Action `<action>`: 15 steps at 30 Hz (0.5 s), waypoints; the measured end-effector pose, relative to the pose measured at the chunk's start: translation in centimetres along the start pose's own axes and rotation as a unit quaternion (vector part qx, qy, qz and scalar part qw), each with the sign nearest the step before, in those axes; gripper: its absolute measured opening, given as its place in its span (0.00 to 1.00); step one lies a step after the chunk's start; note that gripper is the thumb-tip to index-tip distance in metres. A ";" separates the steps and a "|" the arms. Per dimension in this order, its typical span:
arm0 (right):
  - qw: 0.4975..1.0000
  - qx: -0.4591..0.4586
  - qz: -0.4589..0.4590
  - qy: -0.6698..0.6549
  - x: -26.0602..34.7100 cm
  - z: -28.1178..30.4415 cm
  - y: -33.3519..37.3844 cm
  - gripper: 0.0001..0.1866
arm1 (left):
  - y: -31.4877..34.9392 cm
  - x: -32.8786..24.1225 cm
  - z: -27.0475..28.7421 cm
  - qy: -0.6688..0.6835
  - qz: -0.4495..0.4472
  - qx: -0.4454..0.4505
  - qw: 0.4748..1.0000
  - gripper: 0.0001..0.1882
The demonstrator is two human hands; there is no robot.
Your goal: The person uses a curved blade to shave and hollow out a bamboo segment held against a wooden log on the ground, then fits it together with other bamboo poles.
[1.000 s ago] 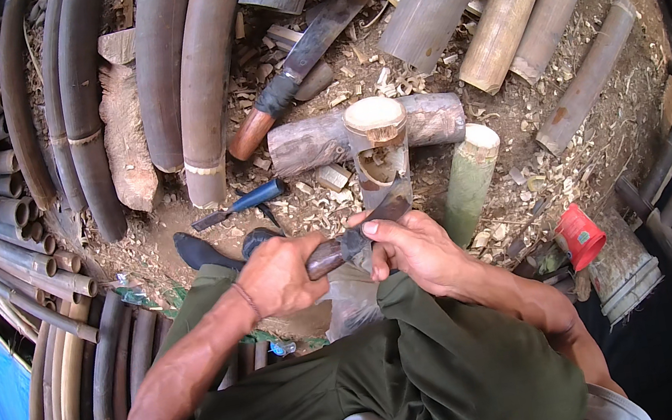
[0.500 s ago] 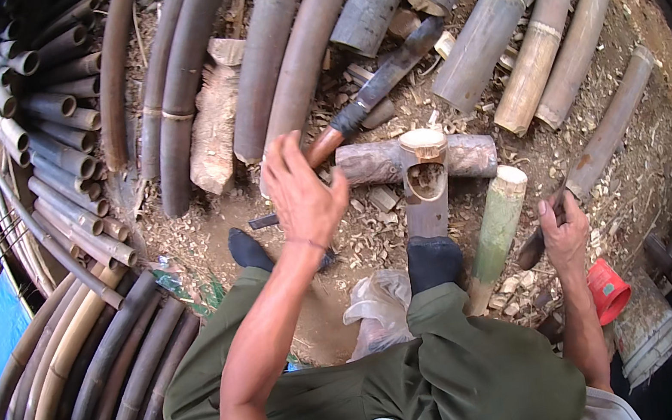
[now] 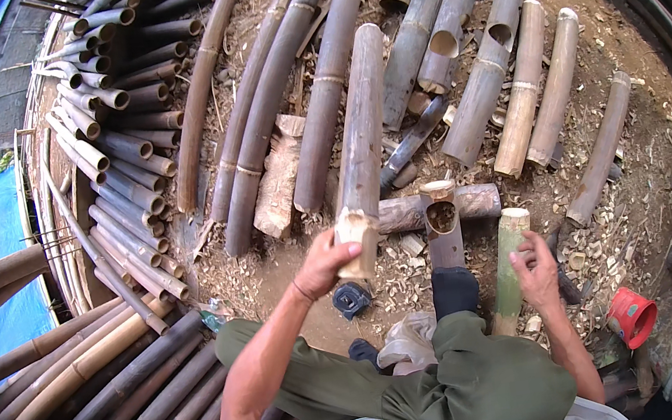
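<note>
My left hand (image 3: 325, 265) is closed around the pale, carved lower end of a long brown bamboo pole (image 3: 363, 119), which slants up and away from me. To the right, my right hand (image 3: 538, 268) has its fingers loosely bent and apart beside a short green bamboo piece (image 3: 507, 258); nothing shows in it. My foot in a dark sock (image 3: 454, 290) rests against an upright-pointing bamboo piece with a cut-out hole (image 3: 446, 241). This piece lies over a short log (image 3: 481, 200). Close to the right hand, a dark flat piece (image 3: 567, 284) lies on the ground.
A dark blue tape measure (image 3: 351, 300) and a clear plastic bag (image 3: 407, 338) lie near my legs. Several bamboo lengths (image 3: 544, 122) lie ahead among wood chips. Bamboo stacks (image 3: 148, 403) fill the left. A red bucket (image 3: 632, 316) lies tipped at the right.
My left hand, earlier open, now grips the bamboo pole. My right hand has left the dark piece on the right and moved beside the green bamboo. The whole view has shifted.
</note>
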State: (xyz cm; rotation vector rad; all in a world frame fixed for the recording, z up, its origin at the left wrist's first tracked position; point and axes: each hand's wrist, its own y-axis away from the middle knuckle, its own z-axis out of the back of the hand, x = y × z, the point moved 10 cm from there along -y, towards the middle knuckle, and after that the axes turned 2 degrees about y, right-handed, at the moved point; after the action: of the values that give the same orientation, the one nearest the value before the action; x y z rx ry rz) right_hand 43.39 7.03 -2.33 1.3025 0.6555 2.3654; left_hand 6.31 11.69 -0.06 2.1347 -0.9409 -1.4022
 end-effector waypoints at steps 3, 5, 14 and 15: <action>0.946 0.192 0.115 -0.234 9.0 -6.2 1.9 0.46 | 3.2 -0.6 -5.9 -0.036 -0.098 0.029 0.994 0.44; 0.849 0.364 0.102 -0.369 14.8 -9.7 5.1 0.50 | 3.9 -1.3 -10.1 -0.125 -0.170 0.098 0.973 0.51; 0.909 0.343 0.138 -0.195 13.5 -12.3 7.1 0.49 | -1.4 -22.9 -15.8 -0.103 -0.334 0.104 0.931 0.35; 0.910 0.338 0.148 -0.190 11.7 -12.6 6.7 0.48 | -0.1 -25.1 -17.6 -0.088 -0.329 0.113 0.934 0.32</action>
State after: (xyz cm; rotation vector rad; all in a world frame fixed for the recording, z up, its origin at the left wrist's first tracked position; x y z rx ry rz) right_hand 26.08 4.69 3.59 2.2188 1.2893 2.0502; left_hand 15.84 29.66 22.87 2.6837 -0.4617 -1.8932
